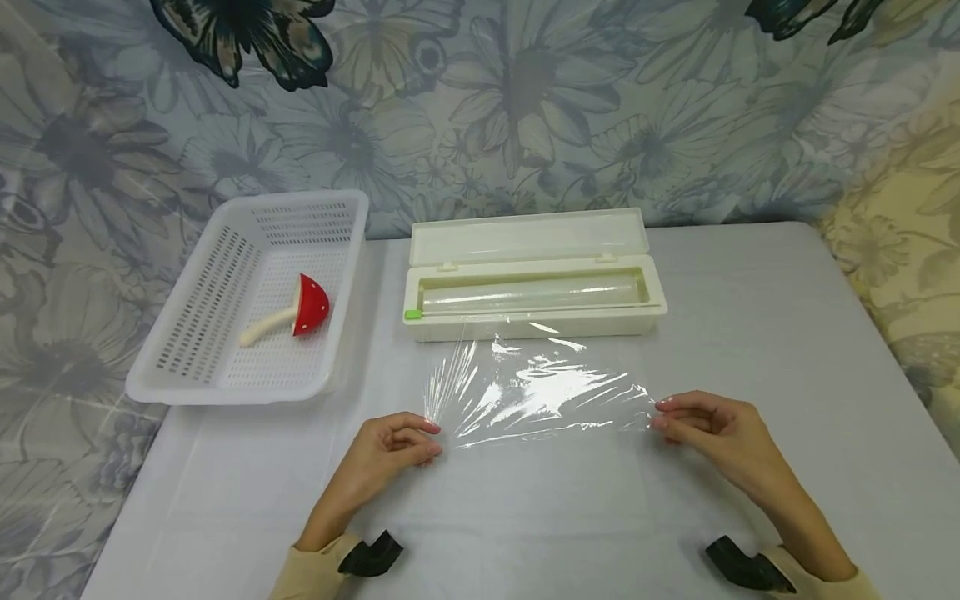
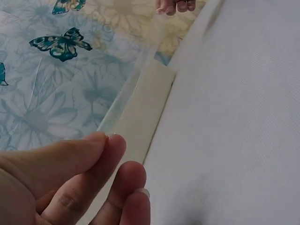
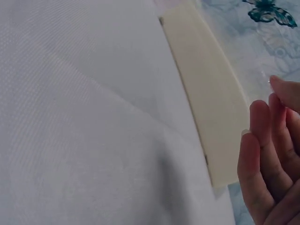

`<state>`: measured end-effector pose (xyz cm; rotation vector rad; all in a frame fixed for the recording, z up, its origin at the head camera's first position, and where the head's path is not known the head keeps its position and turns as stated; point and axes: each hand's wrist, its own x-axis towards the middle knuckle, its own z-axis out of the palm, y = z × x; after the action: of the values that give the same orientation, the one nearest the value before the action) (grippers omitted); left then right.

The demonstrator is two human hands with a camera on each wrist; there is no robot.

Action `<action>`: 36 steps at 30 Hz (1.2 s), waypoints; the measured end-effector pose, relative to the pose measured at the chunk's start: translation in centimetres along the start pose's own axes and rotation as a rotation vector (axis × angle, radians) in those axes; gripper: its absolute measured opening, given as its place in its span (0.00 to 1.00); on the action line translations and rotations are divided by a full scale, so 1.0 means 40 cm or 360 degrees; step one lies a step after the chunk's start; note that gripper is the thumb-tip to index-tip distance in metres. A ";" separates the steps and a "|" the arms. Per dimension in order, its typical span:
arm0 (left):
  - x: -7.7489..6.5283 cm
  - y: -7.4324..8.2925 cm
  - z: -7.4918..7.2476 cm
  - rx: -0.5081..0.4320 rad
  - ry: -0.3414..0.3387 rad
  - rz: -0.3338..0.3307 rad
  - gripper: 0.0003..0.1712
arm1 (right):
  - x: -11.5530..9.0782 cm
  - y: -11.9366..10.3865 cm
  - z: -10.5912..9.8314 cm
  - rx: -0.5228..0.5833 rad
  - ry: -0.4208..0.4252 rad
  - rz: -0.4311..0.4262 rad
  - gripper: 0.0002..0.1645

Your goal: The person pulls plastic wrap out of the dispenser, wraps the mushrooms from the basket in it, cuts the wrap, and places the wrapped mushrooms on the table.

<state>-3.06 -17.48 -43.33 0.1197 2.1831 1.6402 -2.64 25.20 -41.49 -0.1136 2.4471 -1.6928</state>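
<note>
A clear sheet of plastic wrap (image 1: 551, 387) stretches from the front of a cream dispenser box (image 1: 536, 325) toward the person. The left hand (image 1: 393, 446) pinches its near left corner between thumb and forefinger. At the near right corner, the right hand (image 1: 712, 425) pinches the film with thumb and fingertips. Inside the box lies the wrap roll (image 1: 532, 294), and the box lid (image 1: 528, 237) stands raised behind it. In the left wrist view, the thumb and forefinger (image 2: 110, 140) meet tip to tip at the film's edge.
A white perforated basket (image 1: 225, 392) stands on the left of the table, holding a red-capped toy mushroom (image 1: 310, 306). A green slider (image 1: 413, 314) sits at the box's left front edge. White cloth (image 1: 547, 517) covers the table; a flowered curtain (image 1: 525, 108) hangs behind.
</note>
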 end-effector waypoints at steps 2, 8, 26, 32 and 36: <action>-0.004 0.005 -0.002 -0.0045 0.0002 0.0042 0.19 | 0.000 -0.003 -0.001 0.0051 0.0027 -0.0092 0.11; -0.015 0.023 -0.006 -0.0145 -0.0022 0.0206 0.19 | -0.002 -0.005 -0.001 0.0323 0.0026 -0.0387 0.11; -0.051 0.017 -0.027 -0.0026 -0.0247 0.0199 0.18 | -0.050 0.008 -0.011 -0.0099 -0.0031 -0.0219 0.11; -0.057 0.001 -0.024 -0.0020 -0.0289 0.0225 0.20 | -0.063 0.025 -0.011 -0.0056 -0.0122 -0.0178 0.11; -0.059 -0.009 -0.020 0.0014 -0.0299 0.0225 0.20 | -0.067 0.037 -0.012 -0.0004 -0.0189 -0.0179 0.11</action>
<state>-1.12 -19.05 -42.86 0.4221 2.0800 1.6215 -0.05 26.61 -42.48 -0.3483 2.3967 -1.6748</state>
